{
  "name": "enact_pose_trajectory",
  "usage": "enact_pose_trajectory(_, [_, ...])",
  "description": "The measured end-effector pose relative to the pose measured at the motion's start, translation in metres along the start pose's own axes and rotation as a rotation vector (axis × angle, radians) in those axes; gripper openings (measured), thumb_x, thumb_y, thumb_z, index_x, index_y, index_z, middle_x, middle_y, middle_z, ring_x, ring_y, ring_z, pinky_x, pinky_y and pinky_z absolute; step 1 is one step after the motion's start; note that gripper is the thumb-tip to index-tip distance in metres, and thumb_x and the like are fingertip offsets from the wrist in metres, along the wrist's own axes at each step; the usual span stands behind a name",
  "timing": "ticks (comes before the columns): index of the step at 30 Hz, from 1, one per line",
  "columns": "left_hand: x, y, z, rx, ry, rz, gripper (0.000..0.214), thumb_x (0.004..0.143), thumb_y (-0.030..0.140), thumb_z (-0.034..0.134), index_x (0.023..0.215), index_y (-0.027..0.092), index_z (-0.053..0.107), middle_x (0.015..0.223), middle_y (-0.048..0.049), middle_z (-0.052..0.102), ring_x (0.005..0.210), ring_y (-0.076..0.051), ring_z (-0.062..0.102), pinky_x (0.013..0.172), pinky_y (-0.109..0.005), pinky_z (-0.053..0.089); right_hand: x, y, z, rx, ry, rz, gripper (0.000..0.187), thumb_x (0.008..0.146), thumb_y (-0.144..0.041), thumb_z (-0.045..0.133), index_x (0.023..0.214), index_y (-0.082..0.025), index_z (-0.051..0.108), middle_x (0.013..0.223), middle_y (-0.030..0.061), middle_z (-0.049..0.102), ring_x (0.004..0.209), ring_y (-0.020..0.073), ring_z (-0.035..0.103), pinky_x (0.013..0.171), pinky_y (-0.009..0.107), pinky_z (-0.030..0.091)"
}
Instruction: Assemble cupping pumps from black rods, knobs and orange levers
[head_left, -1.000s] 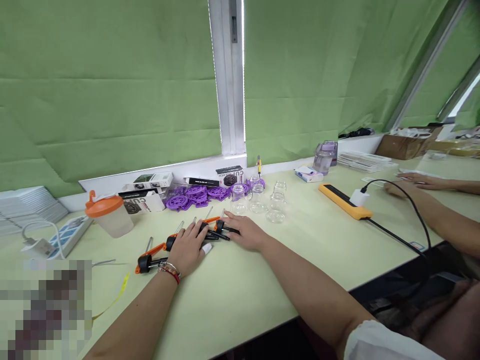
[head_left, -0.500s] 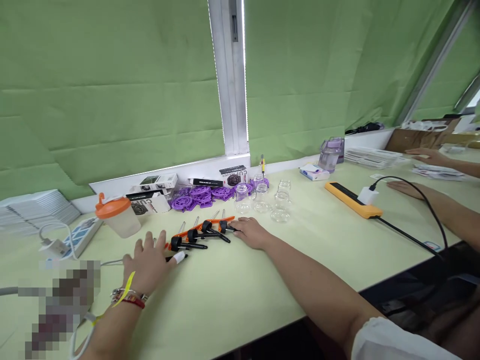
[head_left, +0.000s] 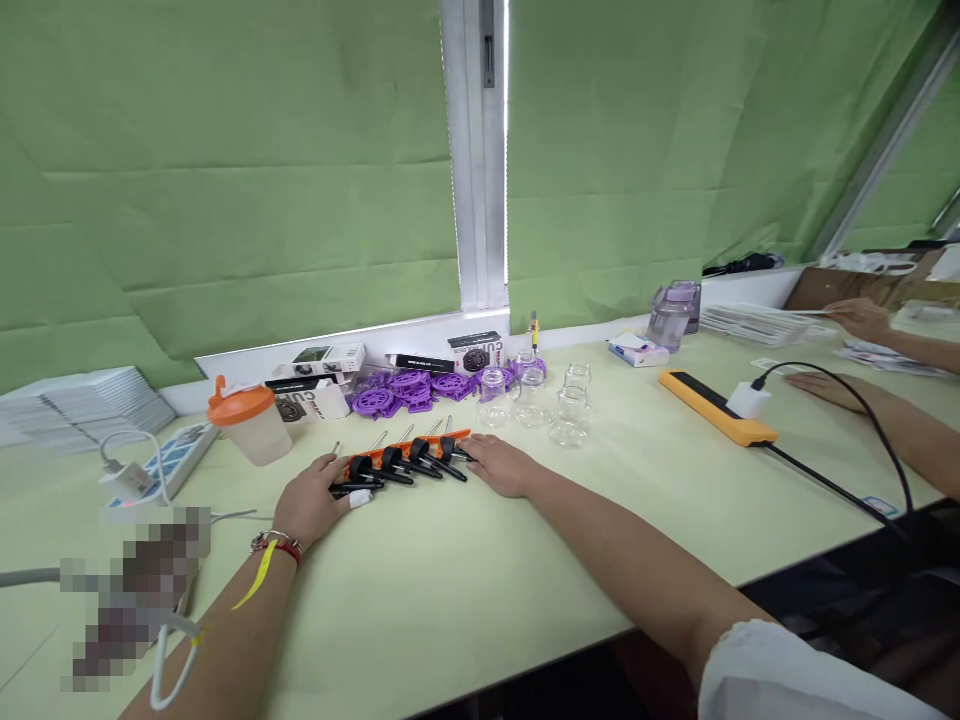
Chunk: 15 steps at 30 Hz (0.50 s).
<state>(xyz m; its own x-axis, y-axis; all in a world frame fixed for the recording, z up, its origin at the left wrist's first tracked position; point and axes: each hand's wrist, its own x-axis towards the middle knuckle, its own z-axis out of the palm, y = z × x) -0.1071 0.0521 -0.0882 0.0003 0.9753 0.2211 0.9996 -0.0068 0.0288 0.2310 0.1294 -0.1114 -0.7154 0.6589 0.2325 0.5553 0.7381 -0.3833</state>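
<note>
A row of several black pieces (head_left: 424,455) lies on the table, each with a round collar, a straight black handle and a thin shiny rod. Narrow orange strips (head_left: 367,452) run along their far side. My left hand (head_left: 307,500) is closed at the row's left end, thumb on the near side and fingers beyond. A white wrap covers the thumb tip. At the right end my right hand (head_left: 502,465) lies low, fingers stretched out and touching the last piece. Behind the row stand clear glass jars (head_left: 568,410) and a pile of purple plastic parts (head_left: 409,390).
An orange-lidded cup (head_left: 259,430) and a white power strip (head_left: 180,460) sit at left. Small boxes (head_left: 476,352) line the wall. A yellow power strip (head_left: 716,410) with a plugged-in charger lies at right, near a co-worker's hands (head_left: 829,388).
My left hand has moved in and closed from a spread pose at the row's left end. The black pieces now sit closer and more evenly lined up. My right hand stays in place.
</note>
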Motion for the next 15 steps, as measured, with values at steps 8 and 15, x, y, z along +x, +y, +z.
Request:
enact_pose_trajectory(8, [0.0028,-0.0023,0.0052,0.077,0.059,0.024,0.068,0.076,0.063,0.047,0.128,0.019,0.054,0.139,-0.0143,0.045,0.113,-0.033,0.053,0.089,-0.043,0.046,0.0003,-0.0014,-0.0008,-0.018,-0.013,-0.007,0.044,0.094,-0.029,0.036,0.136,-0.015,0.041,0.138,0.0144,0.048,0.132,0.0273,0.037,0.108,0.048,0.027])
enact_pose_trajectory(15, [0.0057,-0.0050,0.0082,0.072,0.070,0.090,0.062,0.077,0.061,0.047,0.120,0.019,0.059,0.132,-0.0143,0.051,0.116,-0.033,0.049,0.094,-0.044,0.043,0.0004,-0.0020,-0.0011,-0.048,-0.019,-0.009,0.044,0.094,-0.029,0.037,0.135,-0.014,0.041,0.137,0.0150,0.049,0.131,0.0273,0.038,0.108,0.047,0.028])
